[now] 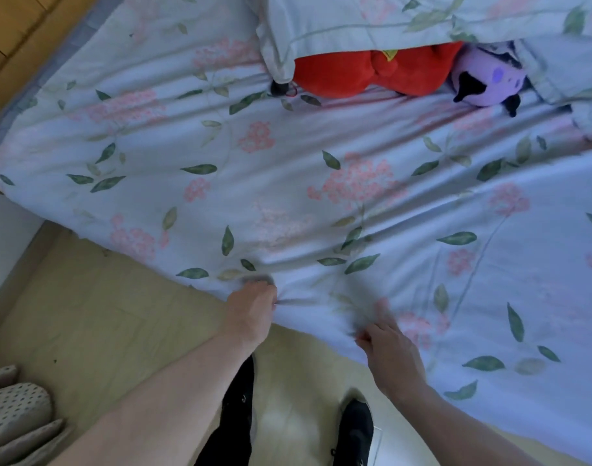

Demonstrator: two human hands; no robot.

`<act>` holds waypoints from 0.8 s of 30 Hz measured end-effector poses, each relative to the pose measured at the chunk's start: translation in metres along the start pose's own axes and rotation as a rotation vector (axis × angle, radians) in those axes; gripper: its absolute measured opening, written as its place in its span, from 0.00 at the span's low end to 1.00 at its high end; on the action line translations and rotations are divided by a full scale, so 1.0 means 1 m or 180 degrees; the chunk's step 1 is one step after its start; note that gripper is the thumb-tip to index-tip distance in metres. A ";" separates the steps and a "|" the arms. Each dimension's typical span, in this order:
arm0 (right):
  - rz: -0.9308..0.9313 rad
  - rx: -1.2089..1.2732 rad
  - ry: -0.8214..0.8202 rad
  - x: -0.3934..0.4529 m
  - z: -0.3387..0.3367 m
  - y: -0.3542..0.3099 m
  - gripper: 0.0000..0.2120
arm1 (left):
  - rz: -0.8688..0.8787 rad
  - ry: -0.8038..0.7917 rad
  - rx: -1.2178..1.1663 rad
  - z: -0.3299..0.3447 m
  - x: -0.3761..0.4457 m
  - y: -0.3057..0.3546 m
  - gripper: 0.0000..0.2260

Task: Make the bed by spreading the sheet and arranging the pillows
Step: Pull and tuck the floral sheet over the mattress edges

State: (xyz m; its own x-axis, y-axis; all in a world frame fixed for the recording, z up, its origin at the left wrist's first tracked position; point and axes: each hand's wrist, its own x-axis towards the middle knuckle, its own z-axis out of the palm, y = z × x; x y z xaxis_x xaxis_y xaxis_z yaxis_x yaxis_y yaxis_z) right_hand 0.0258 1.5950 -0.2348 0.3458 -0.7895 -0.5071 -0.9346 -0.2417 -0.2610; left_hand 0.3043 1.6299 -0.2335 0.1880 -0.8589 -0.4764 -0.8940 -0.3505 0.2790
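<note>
A pale blue sheet (288, 169) printed with pink flowers and green leaves covers the bed, with long wrinkles running across it. My left hand (252, 309) grips a bunched fold of the sheet at its near edge. My right hand (387, 351) pinches the same edge a little further right. A pillow (338, 25) in matching floral fabric lies at the top, its near edge lifted over a red plush toy (375, 74). A second matching pillow (563, 62) sits at the top right.
A purple and black plush toy (486, 84) lies beside the red one. My black shoes (353, 432) stand on the beige tile floor (96, 314) beside the bed. A dotted cushion (15, 408) sits at the lower left. Wooden furniture (12, 35) borders the far left.
</note>
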 end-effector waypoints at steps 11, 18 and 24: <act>-0.0473 0.0356 -0.0220 -0.061 -0.023 0.012 0.10 | -0.0042 0.0082 0.0348 -0.002 -0.046 0.026 0.06; -0.0545 0.0411 -0.0499 -0.063 -0.024 0.025 0.04 | -0.0727 -0.0384 0.0583 0.011 -0.029 0.049 0.10; 0.0344 0.0282 -0.0209 -0.089 -0.033 0.082 0.14 | -0.0466 -0.0401 0.0123 0.014 -0.052 0.072 0.08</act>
State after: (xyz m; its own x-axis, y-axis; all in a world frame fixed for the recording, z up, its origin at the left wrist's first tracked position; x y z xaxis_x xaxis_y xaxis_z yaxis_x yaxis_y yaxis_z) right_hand -0.0839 1.6273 -0.1841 0.2510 -0.7690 -0.5880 -0.9566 -0.1043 -0.2719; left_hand 0.2245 1.6548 -0.2004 0.2671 -0.7454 -0.6107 -0.8763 -0.4516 0.1680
